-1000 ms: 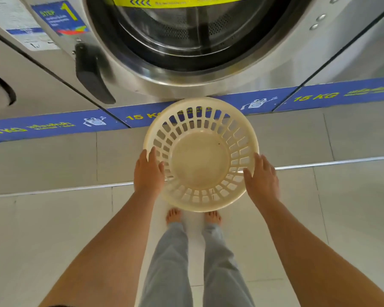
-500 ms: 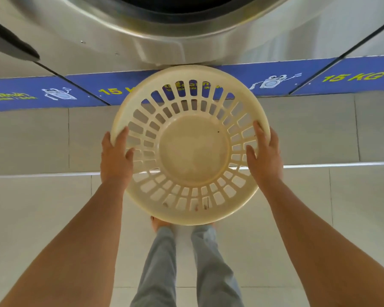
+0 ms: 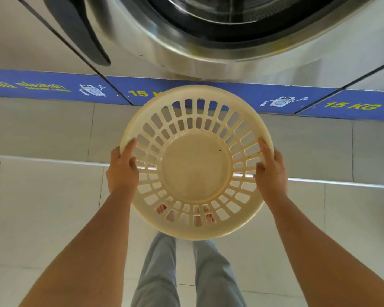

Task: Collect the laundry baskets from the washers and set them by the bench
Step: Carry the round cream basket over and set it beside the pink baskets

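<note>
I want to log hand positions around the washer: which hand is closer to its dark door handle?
Left. The left hand grips the basket rim below the door handle; the right hand grips the opposite rim, farther away.

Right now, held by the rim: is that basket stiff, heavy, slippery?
Probably light: the basket is empty, slotted plastic. Likely fairly stiff: its rim looks round and undistorted between the left hand and right hand. The smooth plastic may be a bit slippery, though both hands hook the rim.

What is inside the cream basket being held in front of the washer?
Nothing: the basket is empty, gripped at its rim by the left hand and right hand. Bare toes and floor show through its slots; its solid base hides what lies below.
</note>
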The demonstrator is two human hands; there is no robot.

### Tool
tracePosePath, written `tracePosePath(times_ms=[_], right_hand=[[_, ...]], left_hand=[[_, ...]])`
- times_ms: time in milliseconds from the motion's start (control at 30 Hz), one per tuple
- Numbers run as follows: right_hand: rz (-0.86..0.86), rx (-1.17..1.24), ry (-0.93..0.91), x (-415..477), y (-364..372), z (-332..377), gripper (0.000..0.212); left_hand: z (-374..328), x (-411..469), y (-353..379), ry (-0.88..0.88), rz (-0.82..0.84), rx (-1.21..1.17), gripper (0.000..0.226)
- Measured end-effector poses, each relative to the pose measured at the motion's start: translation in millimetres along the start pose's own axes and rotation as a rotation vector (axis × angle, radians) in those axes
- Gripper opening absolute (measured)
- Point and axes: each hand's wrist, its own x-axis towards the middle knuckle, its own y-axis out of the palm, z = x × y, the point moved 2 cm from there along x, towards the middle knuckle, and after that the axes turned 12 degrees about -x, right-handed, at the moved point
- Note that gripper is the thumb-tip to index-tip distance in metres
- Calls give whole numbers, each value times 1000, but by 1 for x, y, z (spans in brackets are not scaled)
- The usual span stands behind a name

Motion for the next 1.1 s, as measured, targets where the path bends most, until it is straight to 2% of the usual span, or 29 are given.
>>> tracePosePath(times_ms=[367,567,800,1100], right_hand=[[105,-32,-174,-92,-51,104,68],[130,-103,-395,-140,-65,214,69],[154,-145,-654,-205,-53,349,70],[154,-172,-932,-290,1,499,70]], left_hand=[[52,-93,-144,-212,-180,-145,50],[112,-140,-231,-404,-361,-271,52],[185,-178,-326,-533,-537,-359,53],[289,-205,-427,-663,-707,-422,55]])
